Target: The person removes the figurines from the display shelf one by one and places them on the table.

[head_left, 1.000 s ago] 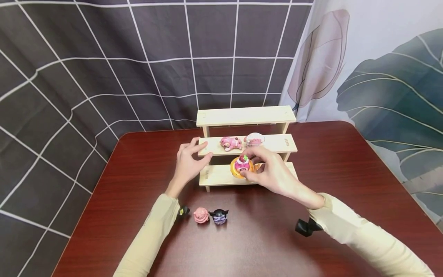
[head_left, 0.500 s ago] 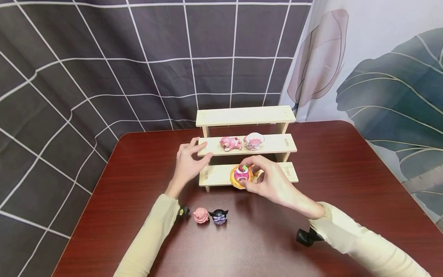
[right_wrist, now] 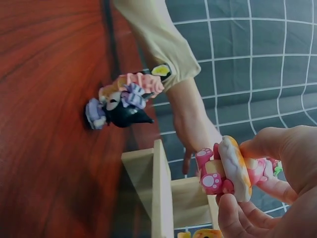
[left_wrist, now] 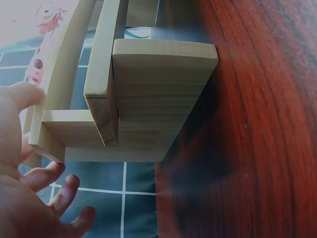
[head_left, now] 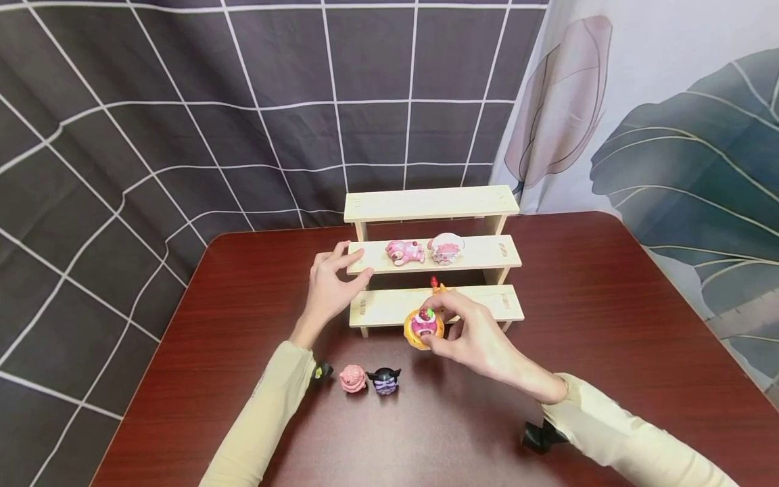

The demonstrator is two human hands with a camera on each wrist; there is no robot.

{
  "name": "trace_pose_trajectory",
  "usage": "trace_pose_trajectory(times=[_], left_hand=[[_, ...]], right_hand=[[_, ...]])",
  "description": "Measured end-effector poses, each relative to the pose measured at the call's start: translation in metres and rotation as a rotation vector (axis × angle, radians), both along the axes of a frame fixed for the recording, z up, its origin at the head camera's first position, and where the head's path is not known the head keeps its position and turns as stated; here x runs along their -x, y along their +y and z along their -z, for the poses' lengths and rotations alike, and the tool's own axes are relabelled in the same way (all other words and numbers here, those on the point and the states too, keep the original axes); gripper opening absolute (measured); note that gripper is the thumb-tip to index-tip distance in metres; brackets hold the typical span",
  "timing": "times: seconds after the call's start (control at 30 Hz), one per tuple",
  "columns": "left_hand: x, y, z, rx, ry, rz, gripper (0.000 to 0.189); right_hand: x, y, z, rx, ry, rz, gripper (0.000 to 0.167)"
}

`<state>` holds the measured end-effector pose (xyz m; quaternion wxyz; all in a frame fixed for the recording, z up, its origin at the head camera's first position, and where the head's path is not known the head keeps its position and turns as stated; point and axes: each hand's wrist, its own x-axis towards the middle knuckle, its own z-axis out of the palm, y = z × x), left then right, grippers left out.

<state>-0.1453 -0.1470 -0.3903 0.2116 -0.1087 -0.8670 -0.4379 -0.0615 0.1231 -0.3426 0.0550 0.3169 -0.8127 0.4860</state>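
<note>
My left hand (head_left: 333, 287) grips the left end of the middle board of a three-step wooden display shelf (head_left: 483, 253), thumb and fingers around the board's end. Between thumb and fingers, my right hand (head_left: 481, 335) holds a small pink bear figurine (head_left: 424, 327) with a yellow ring round its body and a strawberry on its head. It is in front of the bottom board's front edge. In the right wrist view the bear figurine (right_wrist: 235, 168) shows its pink paw soles and the ring's white side. Behind the right hand, an orange figurine (head_left: 439, 288) with a red tip is partly hidden on the bottom board.
On the middle board are a pink bear figurine (head_left: 404, 252) lying down and a white-and-pink figurine (head_left: 446, 249). A pink figurine (head_left: 353, 379) and a black-and-purple one (head_left: 385, 381) stand on the red-brown table (head_left: 243, 291) near the left sleeve. Dark gridded cloth (head_left: 371, 61) hangs behind.
My right hand has drawn the ringed bear figurine back toward me, from over the bottom board to in front of it. The orange figurine now shows more. The left hand has stayed put.
</note>
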Motion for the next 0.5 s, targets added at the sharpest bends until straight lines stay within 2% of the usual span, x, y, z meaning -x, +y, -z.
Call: trace_pose_trajectory(times=[0.2,0.5], left_hand=[[0.000,0.000,0.000,-0.005,-0.007,0.001,0.042],[0.000,-0.001,0.000,-0.005,0.000,0.006,0.041]], right_hand=[[-0.006,0.001,0.010,0.006,0.004,-0.018,0.039],[-0.014,0.002,0.023,-0.010,0.051,-0.002,0.041]])
